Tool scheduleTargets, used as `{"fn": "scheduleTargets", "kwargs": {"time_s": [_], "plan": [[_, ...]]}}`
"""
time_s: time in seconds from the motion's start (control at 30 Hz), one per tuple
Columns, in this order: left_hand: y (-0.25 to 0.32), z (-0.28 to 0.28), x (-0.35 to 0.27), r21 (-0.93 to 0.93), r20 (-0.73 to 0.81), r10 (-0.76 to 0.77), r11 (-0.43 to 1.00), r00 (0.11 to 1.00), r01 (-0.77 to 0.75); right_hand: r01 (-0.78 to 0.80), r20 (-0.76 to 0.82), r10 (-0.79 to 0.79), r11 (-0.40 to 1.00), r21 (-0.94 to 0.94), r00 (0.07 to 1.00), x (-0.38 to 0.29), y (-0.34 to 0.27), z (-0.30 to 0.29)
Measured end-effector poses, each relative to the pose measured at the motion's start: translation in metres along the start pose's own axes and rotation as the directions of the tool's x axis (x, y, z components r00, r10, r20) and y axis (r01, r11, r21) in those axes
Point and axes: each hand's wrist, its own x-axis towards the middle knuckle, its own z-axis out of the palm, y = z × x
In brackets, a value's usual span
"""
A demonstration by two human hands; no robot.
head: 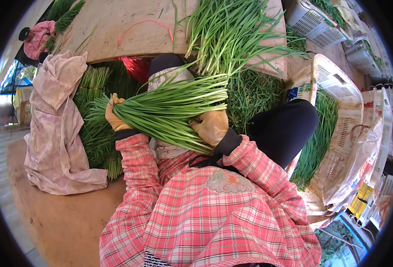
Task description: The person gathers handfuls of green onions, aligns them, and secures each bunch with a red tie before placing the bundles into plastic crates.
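Note:
Both my hands, in tan gloves, hold a loose bunch of long green leafy stalks, seemingly garlic chives [163, 105], across my lap. My left hand [116, 113] grips the darker leaf tips. My right hand [212, 126] cups the pale stem ends from below; its fingers are partly hidden under the stalks. Ahead, a loose heap of the same greens [229, 30] lies on a wooden board [139, 36], beside a curved red tie [144, 21]. Left of my lap sit tied bundles [91, 83], partly under a pinkish cloth [54, 133].
To the right, a white plastic crate [341, 110] holds more greens [319, 140]. Other crates [313, 25] stand beyond it. Loose leaves [253, 96] lie between the board and my right knee. A person in pink [38, 40] works at the far left.

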Motion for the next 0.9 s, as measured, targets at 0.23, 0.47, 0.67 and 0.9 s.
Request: {"fn": "scheduleTargets", "kwargs": {"time_s": [0.23, 0.47, 0.67, 0.9], "plan": [[-0.006, -0.016, 0.006, -0.058, 0.002, -0.06, 0.997, 0.998, 0.06, 0.02, -0.001, -0.022, 0.894, -0.448, 1.0, -0.017, 0.029, -0.043], [-0.01, -0.041, 0.02, -0.214, -0.009, -0.27, 0.941, 0.963, 0.262, -0.149, 0.067, 0.244, 0.764, -0.628, 0.967, -0.054, 0.051, -0.141], [-0.005, -0.089, 0.048, -0.01, -0.062, -0.257, 0.966, 0.964, 0.257, 0.008, -0.024, -0.002, 0.972, 0.236, 1.0, -0.008, 0.006, -0.114], [-0.009, -0.066, 0.044, 0.014, -0.136, -0.204, 0.978, 0.97, 0.207, 0.183, 0.072, -0.171, 0.956, -0.228, 0.983, 0.016, -0.003, -0.058]]}}
